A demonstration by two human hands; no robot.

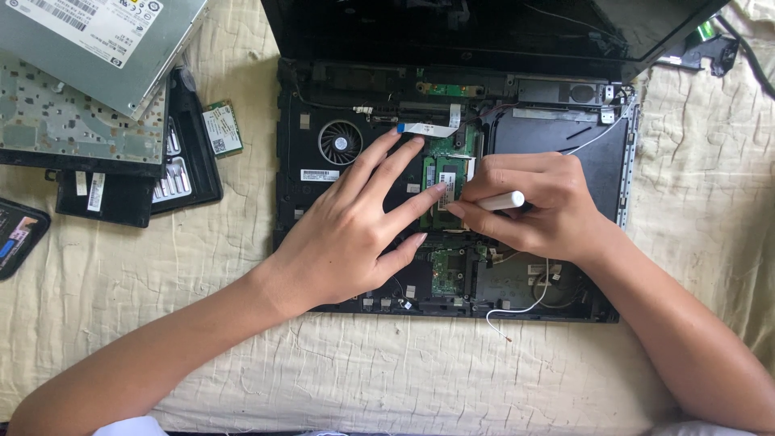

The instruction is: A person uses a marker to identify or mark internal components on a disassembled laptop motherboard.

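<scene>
Two bare hands over an opened black laptop base with keyboard removed, lying on a cream quilted cloth. Green memory module seated mid-chassis, just right of the round cooling fan. Left hand flat, fingers spread apart, middle fingertip touching the module. Right hand clenched on a slim white-handled tool, tip at the module's right edge. Loose white wire trailing off the front edge. Further left: detached grey keyboard panel, silver optical drive, small green wireless card, black plastic cover.
</scene>
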